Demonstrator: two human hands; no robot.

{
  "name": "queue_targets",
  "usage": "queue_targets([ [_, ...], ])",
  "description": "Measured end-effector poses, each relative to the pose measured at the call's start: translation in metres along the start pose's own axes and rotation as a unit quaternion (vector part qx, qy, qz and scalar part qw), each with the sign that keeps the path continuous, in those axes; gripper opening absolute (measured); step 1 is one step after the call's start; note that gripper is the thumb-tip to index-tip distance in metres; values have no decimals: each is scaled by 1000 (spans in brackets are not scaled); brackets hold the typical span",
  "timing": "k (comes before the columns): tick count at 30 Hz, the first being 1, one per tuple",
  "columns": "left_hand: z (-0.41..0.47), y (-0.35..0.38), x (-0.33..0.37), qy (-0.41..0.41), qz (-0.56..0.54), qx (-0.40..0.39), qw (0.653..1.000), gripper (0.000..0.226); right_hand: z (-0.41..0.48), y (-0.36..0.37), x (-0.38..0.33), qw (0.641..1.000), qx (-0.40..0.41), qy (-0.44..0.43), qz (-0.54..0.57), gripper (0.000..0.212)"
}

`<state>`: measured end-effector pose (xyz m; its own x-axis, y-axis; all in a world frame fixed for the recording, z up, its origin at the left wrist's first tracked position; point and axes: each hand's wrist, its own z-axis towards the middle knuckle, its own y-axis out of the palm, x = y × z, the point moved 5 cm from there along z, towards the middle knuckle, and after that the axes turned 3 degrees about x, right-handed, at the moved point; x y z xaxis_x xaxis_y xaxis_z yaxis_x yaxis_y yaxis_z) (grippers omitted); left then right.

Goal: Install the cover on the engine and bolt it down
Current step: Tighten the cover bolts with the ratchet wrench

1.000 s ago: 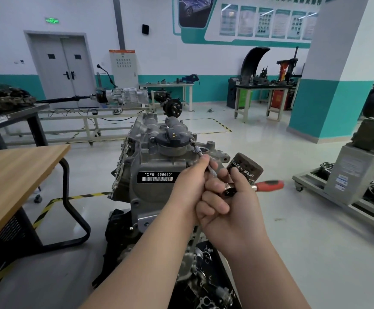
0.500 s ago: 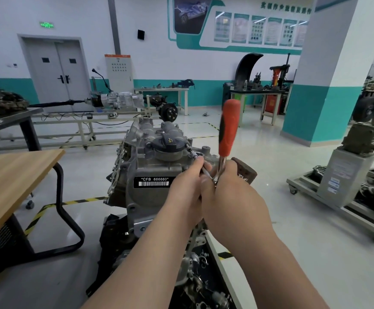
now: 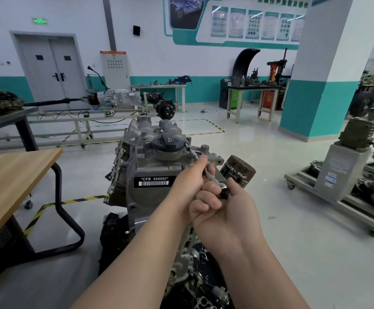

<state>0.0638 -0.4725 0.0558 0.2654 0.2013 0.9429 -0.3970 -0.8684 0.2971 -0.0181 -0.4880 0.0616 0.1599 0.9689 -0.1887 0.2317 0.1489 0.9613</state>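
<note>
Up at the engine (image 3: 146, 197), we hold a ratchet (image 3: 223, 190): our left hand (image 3: 188, 184) pinches its extension bar (image 3: 208, 173) with curled fingers, while our right hand (image 3: 226, 212) wraps tight round the head, hiding the handle. The bar's tip meets the cover (image 3: 170, 156), which sits on the engine's top under the black filler cap (image 3: 167, 141). Just to the right an oil filter canister (image 3: 237, 171) sticks out; we cannot see its contents.

The engine (image 3: 150, 175) stood before you, the filler cap (image 3: 167, 142) on top, the oil filter (image 3: 237, 172) at its right. Your left hand (image 3: 188, 186) and right hand (image 3: 224, 212) met in front of it, touching, round what seemed a ratchet extension (image 3: 208, 173). A table (image 3: 10, 181) lay left.
</note>
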Motion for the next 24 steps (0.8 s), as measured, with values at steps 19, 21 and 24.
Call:
queue_targets([
  [19, -5, 2, -2, -13, -46, 50, 998, 35, -16, 23, -30, 416, 80, -362, -831, 16],
  [21, -3, -1, 3, 4, -13, 65, 998, 48, -16, 30, -24, 317, 69, -393, -860, 18],
  [24, -2, 2, 6, -9, 6, 22, 1000, 41, -14, 28, -29, 389, 71, -399, -827, 16],
])
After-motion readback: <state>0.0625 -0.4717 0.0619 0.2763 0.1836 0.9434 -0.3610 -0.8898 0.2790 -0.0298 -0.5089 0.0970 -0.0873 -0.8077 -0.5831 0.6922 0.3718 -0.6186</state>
